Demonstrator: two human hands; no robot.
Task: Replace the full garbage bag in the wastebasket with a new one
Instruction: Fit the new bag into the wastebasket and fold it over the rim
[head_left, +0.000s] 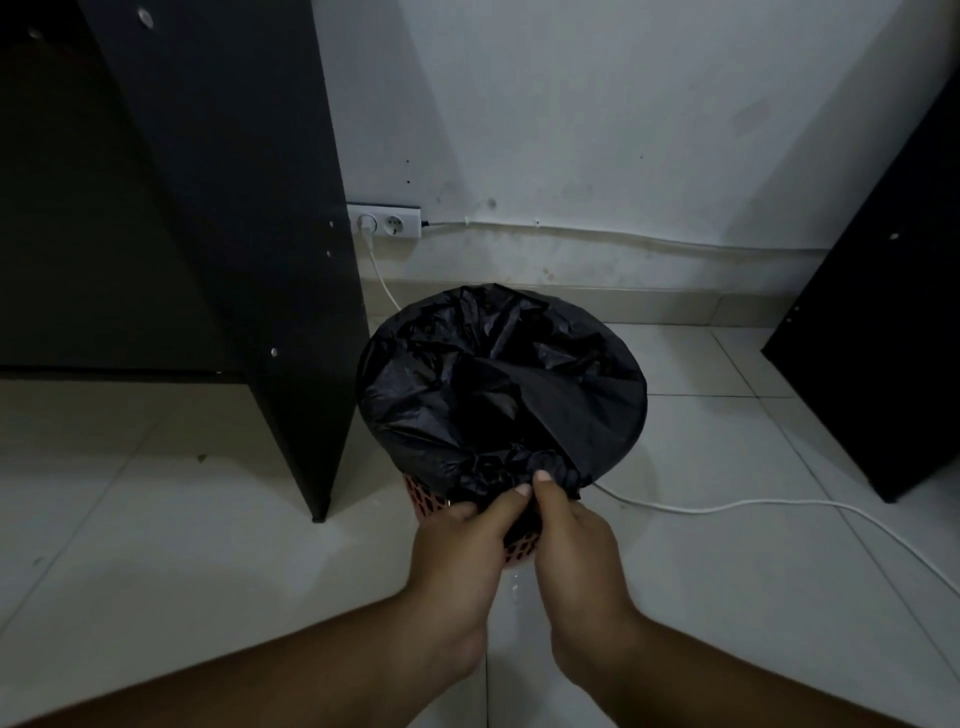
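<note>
A black garbage bag (498, 384) is stretched over the round top of a red mesh wastebasket (423, 499) standing on the tiled floor. Only a strip of the basket's red wall shows below the bag at the near side. My left hand (462, 551) and my right hand (571, 540) are side by side at the near rim. Both pinch a bunched fold of the bag's edge between thumb and fingers. The inside of the basket is hidden by the plastic.
A black desk side panel (249, 234) stands just left of the basket. Another black panel (883, 338) stands at the right. A wall socket (384, 222) with a plugged white cable is behind, and a white cable (727, 504) lies on the floor at the right.
</note>
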